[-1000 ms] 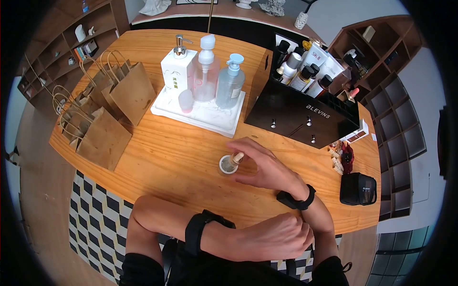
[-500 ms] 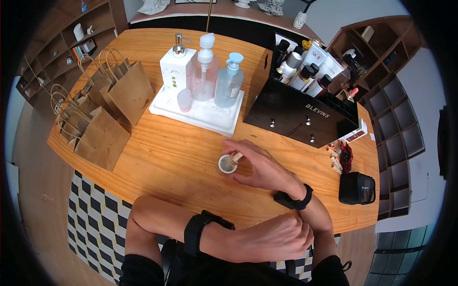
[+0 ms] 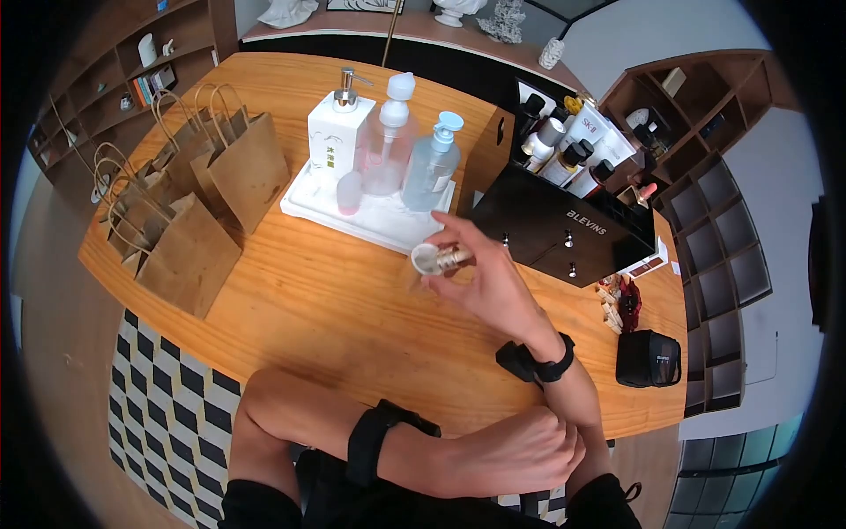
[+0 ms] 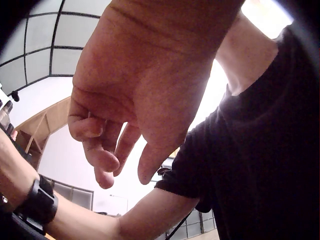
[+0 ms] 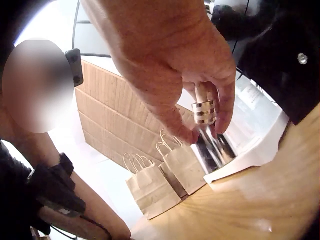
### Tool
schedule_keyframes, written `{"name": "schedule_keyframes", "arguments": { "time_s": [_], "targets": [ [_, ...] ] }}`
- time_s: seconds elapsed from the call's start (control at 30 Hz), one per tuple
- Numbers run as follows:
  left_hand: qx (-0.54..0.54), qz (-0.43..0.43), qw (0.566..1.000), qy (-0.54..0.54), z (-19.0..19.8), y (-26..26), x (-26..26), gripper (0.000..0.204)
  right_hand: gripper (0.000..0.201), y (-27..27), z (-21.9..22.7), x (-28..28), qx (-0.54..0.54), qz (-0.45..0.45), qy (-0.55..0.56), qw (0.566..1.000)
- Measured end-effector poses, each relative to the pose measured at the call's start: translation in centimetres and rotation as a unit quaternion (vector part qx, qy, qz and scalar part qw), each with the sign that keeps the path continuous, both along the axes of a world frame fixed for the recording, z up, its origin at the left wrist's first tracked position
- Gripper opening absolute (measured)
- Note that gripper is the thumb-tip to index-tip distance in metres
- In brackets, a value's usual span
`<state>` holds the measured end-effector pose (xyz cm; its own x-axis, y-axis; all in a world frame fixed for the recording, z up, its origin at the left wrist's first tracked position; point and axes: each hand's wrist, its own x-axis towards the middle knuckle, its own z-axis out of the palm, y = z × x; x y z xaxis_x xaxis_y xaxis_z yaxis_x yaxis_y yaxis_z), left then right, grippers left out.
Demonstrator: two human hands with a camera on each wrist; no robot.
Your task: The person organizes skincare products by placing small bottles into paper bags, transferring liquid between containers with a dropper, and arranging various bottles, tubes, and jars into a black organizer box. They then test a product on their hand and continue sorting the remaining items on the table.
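My right hand point(image 3: 493, 284) grips a small clear glass cup point(image 5: 214, 152) between thumb and fingers, close in front of the white tray point(image 3: 304, 210). Standing in the cup is a pale stick-like piece with a gold-banded collar point(image 5: 204, 113); its lower end is hidden. On the tray are a white pump bottle point(image 3: 335, 141), a pink clear bottle point(image 3: 388, 163), a blue-grey pump bottle point(image 3: 430, 172) and a small pinkish cup point(image 3: 349, 194). My left hand point(image 4: 135, 90) hangs with fingers loosely curled and nothing in them, near the right forearm.
A black cosmetics box point(image 3: 555, 225) full of bottles and tubes stands right of the tray. Brown paper bags point(image 3: 185, 260) stand at the left of the wooden table point(image 3: 326, 317). A small black case point(image 3: 648, 359) and a dark red item point(image 3: 629, 304) lie at the right.
The right hand has moved away from me toward the tray, carrying the glass cup from its earlier spot on the table. The left hand has hardly moved. The head view has tilted slightly.
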<state>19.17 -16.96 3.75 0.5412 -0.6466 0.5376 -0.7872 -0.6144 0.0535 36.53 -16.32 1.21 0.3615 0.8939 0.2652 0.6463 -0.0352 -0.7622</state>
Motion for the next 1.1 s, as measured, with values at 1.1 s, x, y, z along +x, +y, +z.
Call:
{"name": "schedule_keyframes", "arguments": {
  "time_s": [1.1],
  "targets": [
    [-0.046,0.03,0.998,-0.012,0.6,0.0,-0.7,0.018,0.04,1.2,-0.7,0.8,0.079,-0.138,-0.211,0.965]
  ]
}}
